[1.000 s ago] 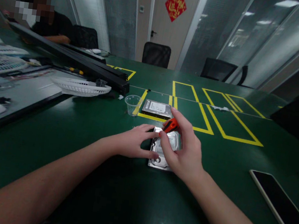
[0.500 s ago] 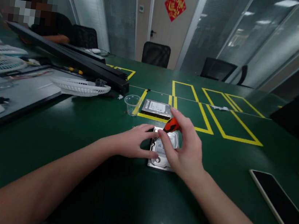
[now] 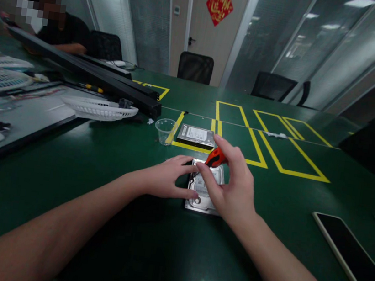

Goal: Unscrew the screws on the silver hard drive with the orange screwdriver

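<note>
A silver hard drive [image 3: 206, 189] lies flat on the green table in front of me. My left hand [image 3: 172, 177] braces its left side, with the thumb on the top cover and the fingers spread along the upper left edge. Between the fingers of my right hand [image 3: 234, 179] is a screwdriver with a red and black handle [image 3: 216, 157]. It slants down toward the drive's upper left part, beside my left forefinger. Its tip is mostly hidden by my fingers. A second hard drive [image 3: 196, 135] lies just beyond, and a clear plastic cup [image 3: 165, 131] stands to its left.
Yellow tape outlines [image 3: 303, 176] mark the table. At right lies a phone-like black slab with a pale edge [image 3: 347, 260]. White fan grilles [image 3: 100, 109], long black bars [image 3: 112, 82] and a grey panel [image 3: 34, 122] crowd the left. A person [image 3: 72, 35] sits at the far left.
The hands, the screwdriver and the hard drive keep nearly the same positions. The screwdriver's handle looks slightly turned in my right fingers. The seated person's head has shifted slightly.
</note>
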`<action>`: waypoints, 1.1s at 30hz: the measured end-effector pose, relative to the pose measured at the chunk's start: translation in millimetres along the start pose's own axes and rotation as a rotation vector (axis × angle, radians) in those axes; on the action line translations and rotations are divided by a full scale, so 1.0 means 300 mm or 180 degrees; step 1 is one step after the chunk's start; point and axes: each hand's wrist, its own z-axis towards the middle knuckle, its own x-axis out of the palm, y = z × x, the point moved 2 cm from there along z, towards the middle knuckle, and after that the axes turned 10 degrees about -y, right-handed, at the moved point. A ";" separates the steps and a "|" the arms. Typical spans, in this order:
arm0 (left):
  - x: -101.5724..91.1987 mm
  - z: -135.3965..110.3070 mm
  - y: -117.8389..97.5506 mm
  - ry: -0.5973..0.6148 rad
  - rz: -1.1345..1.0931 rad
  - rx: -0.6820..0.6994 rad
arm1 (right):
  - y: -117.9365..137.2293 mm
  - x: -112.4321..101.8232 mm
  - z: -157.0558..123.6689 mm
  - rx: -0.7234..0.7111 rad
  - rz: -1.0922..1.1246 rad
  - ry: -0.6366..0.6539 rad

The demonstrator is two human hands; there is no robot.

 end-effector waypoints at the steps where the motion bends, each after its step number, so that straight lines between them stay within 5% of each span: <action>1: -0.001 0.000 -0.001 -0.0002 -0.0001 0.0008 | 0.001 0.000 -0.001 -0.0003 0.0017 0.0011; 33: -0.005 0.000 -0.009 0.0006 -0.0112 0.0033 | -0.024 0.008 -0.018 0.0255 0.0172 0.0008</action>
